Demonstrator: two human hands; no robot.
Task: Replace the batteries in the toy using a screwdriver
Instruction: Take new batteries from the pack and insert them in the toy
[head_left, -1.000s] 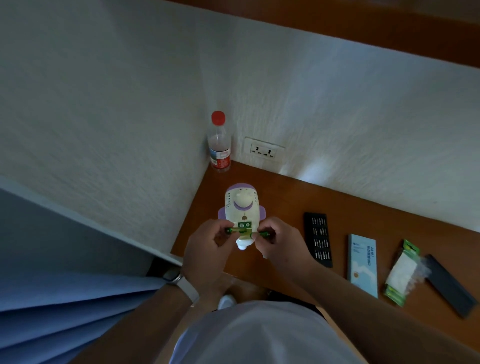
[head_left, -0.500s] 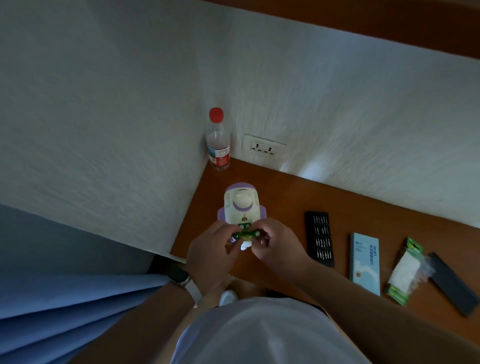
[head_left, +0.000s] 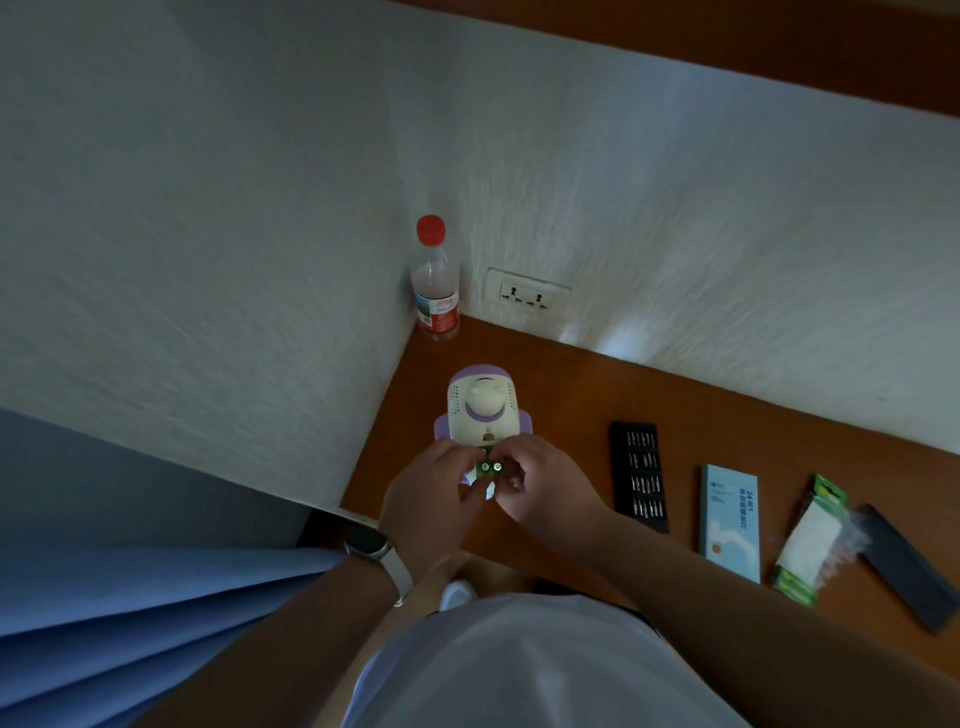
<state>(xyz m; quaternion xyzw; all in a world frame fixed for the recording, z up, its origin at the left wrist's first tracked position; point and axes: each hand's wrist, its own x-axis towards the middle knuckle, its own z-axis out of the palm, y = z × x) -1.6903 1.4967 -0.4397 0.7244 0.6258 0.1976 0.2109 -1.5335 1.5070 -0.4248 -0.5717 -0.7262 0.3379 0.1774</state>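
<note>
Brown wooden surface (head_left: 571, 395) in corner carries white-and-purple rocket-shaped toy (head_left: 483, 410). Left hand (head_left: 426, 499), right hand (head_left: 545, 488) both pinch 2 green batteries (head_left: 490, 467) over toy's near end. Batteries, sideways 1 s ago, now end-on: likely aligning pair for compartment.

Two green batteries (head_left: 490, 467), pinched by left hand (head_left: 426, 493) and right hand (head_left: 545, 488). One toy (head_left: 483, 410), one water bottle (head_left: 436, 291) at twelve o'clock; at three o'clock one bit tray (head_left: 639, 475), one blue box (head_left: 730, 522), one battery pack (head_left: 810, 538), one black lid (head_left: 909, 566).

Left grip (head_left: 435, 491), right grip (head_left: 543, 486) meet at fingertips, fingers curled, pinching.
</note>
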